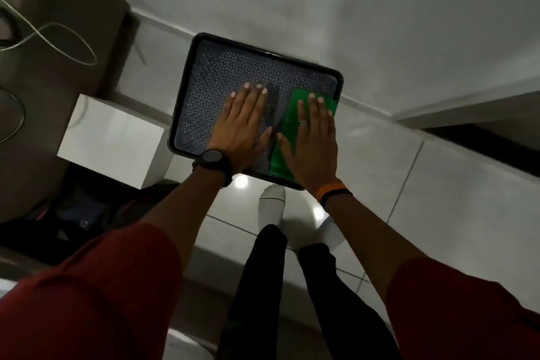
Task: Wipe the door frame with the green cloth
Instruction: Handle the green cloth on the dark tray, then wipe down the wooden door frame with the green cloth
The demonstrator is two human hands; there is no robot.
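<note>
- Your right hand [309,137] is spread flat, fingers apart and extended. The palm lies over the green cloth [285,137]. Whether it presses on the cloth or hovers just above it cannot be told. Nothing is clamped.
- Your left hand [244,126] is likewise flat and spread. It is positioned over the bare patterned floor of the tray, just left of the cloth, and holds nothing.
- The green cloth lies folded in the right part of the dark tray [184,102]. Its far end reaches near the tray's far right corner; its near end reaches the near rim.
- The tray sits on the tiled floor [438,184], against the base of the far wall. A white box [111,140] stands just left of it.
- A dark opening with a pale edge [467,108] shows at far right. It may be the door frame; this cannot be confirmed.
- Task status, by judgement: wiping has not begun. The cloth is not yet lifted from the tray.
- Remaining steps: close your right hand on the cloth, lift it clear of the tray, carry it to the frame, and wipe.
</note>
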